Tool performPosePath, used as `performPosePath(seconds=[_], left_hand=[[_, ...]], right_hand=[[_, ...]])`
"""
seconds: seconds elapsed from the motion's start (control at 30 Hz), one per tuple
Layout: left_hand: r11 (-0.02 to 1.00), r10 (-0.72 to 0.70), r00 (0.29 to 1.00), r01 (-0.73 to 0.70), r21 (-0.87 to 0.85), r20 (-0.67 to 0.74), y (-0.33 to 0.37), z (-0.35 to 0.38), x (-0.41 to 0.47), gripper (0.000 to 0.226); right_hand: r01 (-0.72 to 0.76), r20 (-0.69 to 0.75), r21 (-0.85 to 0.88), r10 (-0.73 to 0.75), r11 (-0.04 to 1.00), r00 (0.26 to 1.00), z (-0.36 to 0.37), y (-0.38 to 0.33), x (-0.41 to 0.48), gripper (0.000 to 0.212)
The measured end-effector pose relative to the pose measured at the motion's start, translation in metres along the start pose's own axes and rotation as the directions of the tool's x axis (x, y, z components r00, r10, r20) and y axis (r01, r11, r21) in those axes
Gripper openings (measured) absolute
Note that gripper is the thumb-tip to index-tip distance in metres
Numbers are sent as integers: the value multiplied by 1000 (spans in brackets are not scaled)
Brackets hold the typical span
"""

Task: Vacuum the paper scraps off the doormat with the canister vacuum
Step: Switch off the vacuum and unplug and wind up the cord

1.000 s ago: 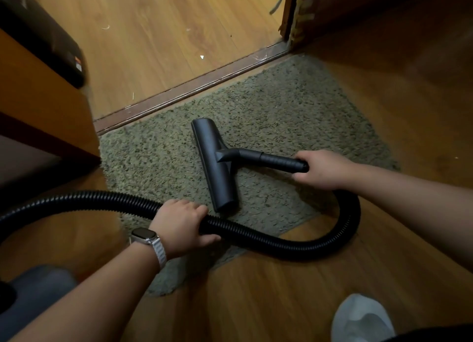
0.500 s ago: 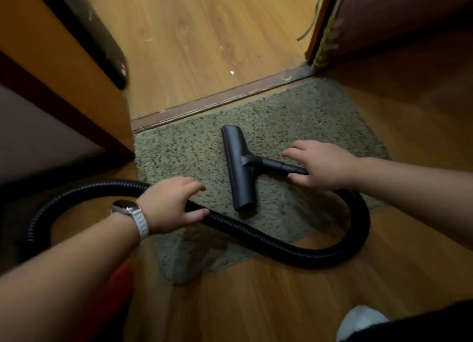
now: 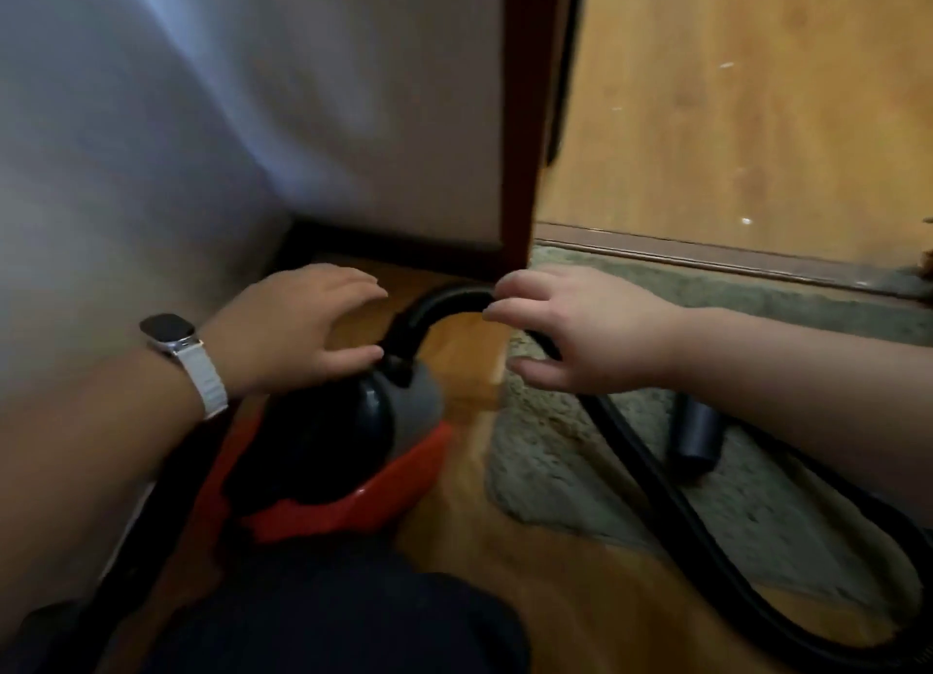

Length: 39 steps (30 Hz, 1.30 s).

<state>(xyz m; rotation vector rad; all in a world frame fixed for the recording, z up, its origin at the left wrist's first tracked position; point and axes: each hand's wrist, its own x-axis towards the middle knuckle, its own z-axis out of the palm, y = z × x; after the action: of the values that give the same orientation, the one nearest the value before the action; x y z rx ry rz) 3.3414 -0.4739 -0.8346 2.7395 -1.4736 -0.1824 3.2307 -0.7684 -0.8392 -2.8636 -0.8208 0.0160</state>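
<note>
The red and black canister vacuum (image 3: 333, 451) sits on the wood floor at lower centre. Its black hose (image 3: 444, 305) arches up from the canister's top and runs right across the grey-green doormat (image 3: 555, 471). The dark floor nozzle (image 3: 694, 436) lies on the mat, partly hidden by my right forearm. My left hand (image 3: 298, 325), watch on the wrist, hovers open just above the canister where the hose joins. My right hand (image 3: 580, 330) is open over the hose arch, fingers spread, holding nothing. No scraps show on the mat.
A pale wall or cabinet side (image 3: 252, 118) fills the upper left, ending in a dark red door frame (image 3: 520, 168). Beyond the threshold strip (image 3: 707, 259) lies lighter wood floor with small white specks (image 3: 746, 220). My dark-clothed knee (image 3: 328, 618) is at the bottom.
Both hands let go of the hose and the nozzle wand, and my view swung left. Both open hands now hover over the canister and the hose arch.
</note>
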Motion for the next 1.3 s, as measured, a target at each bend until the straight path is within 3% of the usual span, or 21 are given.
performPosePath(seconds=[0.17,0.33,0.5,0.6,0.83,1.0,1.17,1.3], left_hand=[[927,-342,939,345,-145,45,-50,13,-110,87],[838,-457,879,477,-266,138,-58,53,-182,97],[866,-350,918,392,-310,186,-44,101,-209,92],[904,-279,951,307,-296,134,-41,124,-211,94],[948,-173,985,168,-269,5,-45,147,-206,89],[931,-172,985,164,-326,6,-45,151,-202,85],[951,-168,984,179,-252,66,-46,132,-198,84],[946,-227,974,224,-235,15,-43,113,-192,70]], right_hand=[[208,18,55,-209,977,978,19,-71,84,51],[381,128,15,-380,924,916,36,-119,133,55],[509,199,-7,-498,861,844,57,-148,154,52],[547,143,42,-547,836,825,66,-157,161,41],[573,45,93,-578,814,815,76,-160,166,39],[558,28,65,-561,827,828,81,-157,164,35],[526,35,77,-530,847,847,78,-155,159,33],[491,41,80,-495,867,868,75,-152,152,39]])
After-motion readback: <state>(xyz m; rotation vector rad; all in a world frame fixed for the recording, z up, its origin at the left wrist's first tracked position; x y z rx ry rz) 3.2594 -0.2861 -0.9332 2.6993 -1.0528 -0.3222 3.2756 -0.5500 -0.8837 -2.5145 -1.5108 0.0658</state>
